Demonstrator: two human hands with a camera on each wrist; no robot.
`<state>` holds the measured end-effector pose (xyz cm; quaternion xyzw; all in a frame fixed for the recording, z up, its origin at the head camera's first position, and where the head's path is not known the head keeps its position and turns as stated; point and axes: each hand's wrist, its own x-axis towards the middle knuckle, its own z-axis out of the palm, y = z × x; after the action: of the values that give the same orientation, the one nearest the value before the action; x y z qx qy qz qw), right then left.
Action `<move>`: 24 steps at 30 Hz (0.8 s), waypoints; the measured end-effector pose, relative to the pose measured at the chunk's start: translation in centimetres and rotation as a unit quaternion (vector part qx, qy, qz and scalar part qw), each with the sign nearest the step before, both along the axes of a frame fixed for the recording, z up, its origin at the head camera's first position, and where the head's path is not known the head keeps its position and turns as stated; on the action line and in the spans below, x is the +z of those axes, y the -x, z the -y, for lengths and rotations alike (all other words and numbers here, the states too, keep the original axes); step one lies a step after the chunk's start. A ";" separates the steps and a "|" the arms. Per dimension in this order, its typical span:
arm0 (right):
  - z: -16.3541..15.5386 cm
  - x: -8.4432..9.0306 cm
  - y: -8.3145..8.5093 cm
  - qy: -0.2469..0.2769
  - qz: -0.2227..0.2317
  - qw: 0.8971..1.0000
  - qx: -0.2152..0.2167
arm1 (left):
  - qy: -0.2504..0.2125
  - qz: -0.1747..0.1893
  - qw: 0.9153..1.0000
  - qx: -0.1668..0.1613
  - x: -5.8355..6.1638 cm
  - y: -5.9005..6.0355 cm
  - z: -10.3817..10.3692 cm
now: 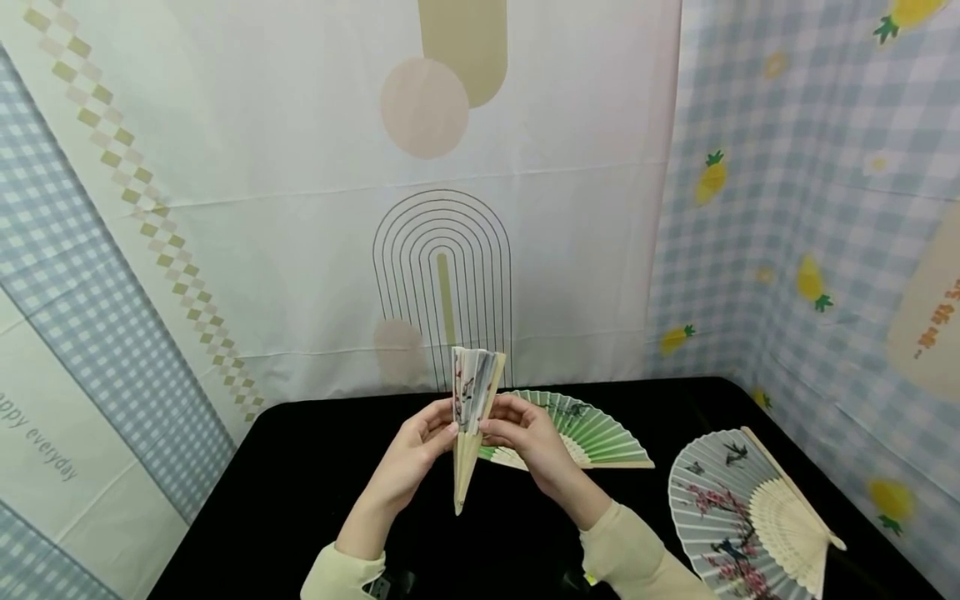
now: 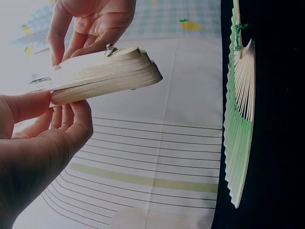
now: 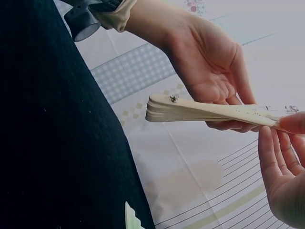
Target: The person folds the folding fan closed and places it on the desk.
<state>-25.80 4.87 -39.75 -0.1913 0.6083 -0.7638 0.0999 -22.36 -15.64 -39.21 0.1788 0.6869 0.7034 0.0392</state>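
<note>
Between my two hands a partly folded hand fan [image 1: 472,392] stands upright, its white leaf printed with dark and red marks and its pale ribs narrowing to the pivot below. My left hand [image 1: 420,450] pinches one side of it with thumb and fingers. On the other side my right hand [image 1: 536,442] pinches near where leaf and ribs meet. In the left wrist view the stacked ribs [image 2: 109,76] lie close together with a metal pin at the end. Behind my right hand, a green fan [image 1: 600,429] lies spread on the table, partly hidden.
A grey fan [image 1: 720,508] with pink blossoms lies spread at the right of the black table [image 1: 300,483]. A white printed cloth [image 1: 300,250] hangs behind the table, and a blue checked cloth [image 1: 750,208] with pineapples hangs at the right.
</note>
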 end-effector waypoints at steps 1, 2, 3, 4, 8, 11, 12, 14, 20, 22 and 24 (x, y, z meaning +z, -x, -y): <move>0.0 -0.1 0.0 0.000 -0.001 1.000 0.001 | -0.002 0.004 1.000 0.000 -0.1 0.0 0.0; 0.0 -0.1 0.0 0.000 -0.002 1.000 0.001 | -0.007 0.007 1.000 -0.001 -0.1 -0.1 0.0; 0.0 -0.2 0.0 0.001 -0.004 1.000 0.003 | -0.013 0.013 1.000 -0.002 -0.2 -0.1 0.1; 0.0 -0.3 0.0 0.000 -0.005 1.000 0.005 | -0.019 0.017 1.000 -0.005 -0.2 -0.2 0.1; -0.3 -0.5 -0.2 -0.004 -0.008 1.000 0.007 | -0.036 0.030 0.999 -0.016 -0.6 -0.4 0.3; -0.5 -0.6 -0.3 -0.007 -0.014 1.000 0.006 | -0.028 0.029 0.999 -0.020 -0.7 -0.4 0.4; -0.5 -0.6 -0.3 -0.008 -0.016 1.000 0.008 | -0.024 0.026 0.999 -0.019 -0.7 -0.4 0.4; -0.5 -0.5 -0.3 -0.007 -0.020 1.000 0.012 | -0.017 0.020 1.000 -0.014 -0.6 -0.3 0.5; -0.6 -0.1 -0.2 0.003 -0.025 1.000 0.019 | -0.013 0.005 1.000 -0.014 -0.2 -0.2 0.4; -0.7 -0.1 -0.2 0.007 -0.024 0.999 0.020 | -0.018 0.004 1.000 -0.018 -0.1 -0.2 0.4; -0.7 -0.1 -0.3 0.009 -0.022 0.999 0.024 | -0.024 0.004 1.000 -0.020 0.0 -0.2 0.4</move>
<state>-25.49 5.56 -39.85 -0.2234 0.5985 -0.7625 0.1027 -22.12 -16.01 -39.26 0.1910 0.6662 0.7190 0.0518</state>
